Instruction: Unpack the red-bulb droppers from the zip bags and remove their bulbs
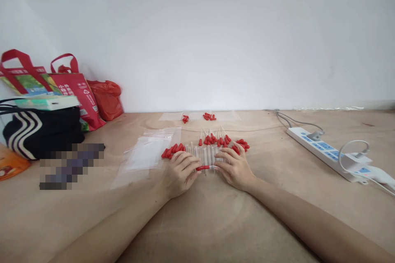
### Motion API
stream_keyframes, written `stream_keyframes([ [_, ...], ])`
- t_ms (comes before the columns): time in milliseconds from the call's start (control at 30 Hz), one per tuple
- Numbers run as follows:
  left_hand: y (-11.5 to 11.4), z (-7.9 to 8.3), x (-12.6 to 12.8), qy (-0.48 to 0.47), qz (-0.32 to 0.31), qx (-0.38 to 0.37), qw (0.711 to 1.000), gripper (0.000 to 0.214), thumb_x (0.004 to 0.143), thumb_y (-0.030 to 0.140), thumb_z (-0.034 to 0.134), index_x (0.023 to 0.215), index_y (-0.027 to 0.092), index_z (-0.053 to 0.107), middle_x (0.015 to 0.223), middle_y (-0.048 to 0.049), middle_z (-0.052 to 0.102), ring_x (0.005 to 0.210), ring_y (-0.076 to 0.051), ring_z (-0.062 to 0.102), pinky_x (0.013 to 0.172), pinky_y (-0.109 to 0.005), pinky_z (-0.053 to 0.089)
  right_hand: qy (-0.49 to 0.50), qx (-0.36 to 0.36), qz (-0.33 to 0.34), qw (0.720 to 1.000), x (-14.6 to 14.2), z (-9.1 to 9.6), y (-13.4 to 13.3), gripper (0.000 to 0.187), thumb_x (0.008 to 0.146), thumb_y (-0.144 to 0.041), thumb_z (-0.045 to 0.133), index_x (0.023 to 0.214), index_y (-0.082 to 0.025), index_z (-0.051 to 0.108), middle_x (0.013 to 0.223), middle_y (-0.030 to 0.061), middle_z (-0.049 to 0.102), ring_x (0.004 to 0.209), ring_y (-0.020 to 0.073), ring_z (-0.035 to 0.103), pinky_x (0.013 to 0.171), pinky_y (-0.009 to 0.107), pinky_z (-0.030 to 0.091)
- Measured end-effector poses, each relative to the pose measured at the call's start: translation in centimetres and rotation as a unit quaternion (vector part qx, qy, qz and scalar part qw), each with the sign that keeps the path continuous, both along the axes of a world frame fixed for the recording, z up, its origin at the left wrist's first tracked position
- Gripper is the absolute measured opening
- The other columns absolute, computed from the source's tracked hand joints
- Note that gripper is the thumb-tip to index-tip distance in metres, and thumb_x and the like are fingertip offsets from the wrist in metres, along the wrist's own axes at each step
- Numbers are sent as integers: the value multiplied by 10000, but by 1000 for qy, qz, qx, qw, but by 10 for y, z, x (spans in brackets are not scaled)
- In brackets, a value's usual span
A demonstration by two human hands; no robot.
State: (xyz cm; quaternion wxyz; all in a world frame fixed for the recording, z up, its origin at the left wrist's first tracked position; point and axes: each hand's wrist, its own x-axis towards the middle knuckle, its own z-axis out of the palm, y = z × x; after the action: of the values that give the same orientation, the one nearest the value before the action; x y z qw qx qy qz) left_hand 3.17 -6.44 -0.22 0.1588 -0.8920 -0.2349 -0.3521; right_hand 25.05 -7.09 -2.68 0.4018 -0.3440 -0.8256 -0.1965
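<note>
Between my two hands lies a red rubber bulb (203, 168) in line with a clear dropper tube (212, 167). My left hand (184, 171) pinches the bulb's left end. The tube's right end is gripped by the fingers of my right hand (236, 168). Just beyond my fingers, several clear tubes (207, 154) lie side by side on the table. Loose red bulbs (173, 150) are heaped beside my left hand, and more red bulbs (242, 144) lie by my right hand. Droppers with red bulbs (212, 139) lie behind the tubes.
Clear plastic bags (146, 150) lie flat left of the tubes. Bags with red-bulbed droppers (209, 116) are near the wall. A white power strip (324, 152) with plugs and cords stands at right. Shopping bags (74, 94) and a black striped bag (46, 131) are at left.
</note>
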Motion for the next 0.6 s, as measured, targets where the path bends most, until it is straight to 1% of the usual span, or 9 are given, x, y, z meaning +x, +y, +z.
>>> stream_keyframes([
  [67, 1, -1, 2, 29, 6, -9, 1000, 236, 791, 297, 522, 993, 188, 577, 1046, -56, 615, 999, -204, 506, 888, -391, 354, 3, 8, 15, 1000, -2, 1, -2, 99, 793, -261, 522, 783, -233, 616, 906, -7, 644, 955, 167, 518, 989, 463, 154],
  [133, 2, -3, 4, 47, -1, -5, 999, 256, 811, 330, 496, 1017, 198, 573, 1094, -53, 596, 1054, -210, 483, 924, -404, 325, 4, 18, 28, 999, -4, 2, -4, 98, 794, -250, 517, 774, -224, 610, 901, -7, 646, 946, 165, 523, 990, 467, 154],
  [233, 3, -6, 5, 40, -20, -1, 999, 162, 836, 275, 470, 904, 219, 606, 1001, -5, 642, 1019, -177, 514, 946, -391, 303, -5, 31, 35, 999, -6, 4, -7, 110, 796, -243, 510, 743, -209, 601, 869, -8, 649, 915, 159, 532, 990, 465, 154],
  [300, 3, -7, 5, 30, -25, -7, 999, 139, 837, 231, 473, 852, 219, 611, 925, 16, 666, 979, -161, 538, 953, -391, 289, -16, 41, 31, 999, -7, 5, -10, 111, 795, -237, 511, 736, -208, 600, 846, -13, 649, 899, 155, 534, 987, 457, 161],
  [467, -1, -5, 3, 27, -20, -16, 999, 118, 816, 196, 500, 778, 219, 610, 788, 37, 680, 872, -157, 580, 929, -412, 289, -38, 64, 12, 997, -6, 7, -14, 96, 780, -232, 527, 730, -223, 608, 839, -33, 641, 909, 147, 521, 972, 438, 191],
  [600, -3, -2, 2, 31, -21, -17, 999, 145, 825, 189, 475, 761, 210, 604, 752, 35, 677, 844, -154, 587, 917, -416, 294, -44, 73, 7, 996, -6, 7, -15, 103, 775, -228, 532, 709, -222, 611, 825, -31, 633, 911, 149, 519, 961, 440, 203],
])
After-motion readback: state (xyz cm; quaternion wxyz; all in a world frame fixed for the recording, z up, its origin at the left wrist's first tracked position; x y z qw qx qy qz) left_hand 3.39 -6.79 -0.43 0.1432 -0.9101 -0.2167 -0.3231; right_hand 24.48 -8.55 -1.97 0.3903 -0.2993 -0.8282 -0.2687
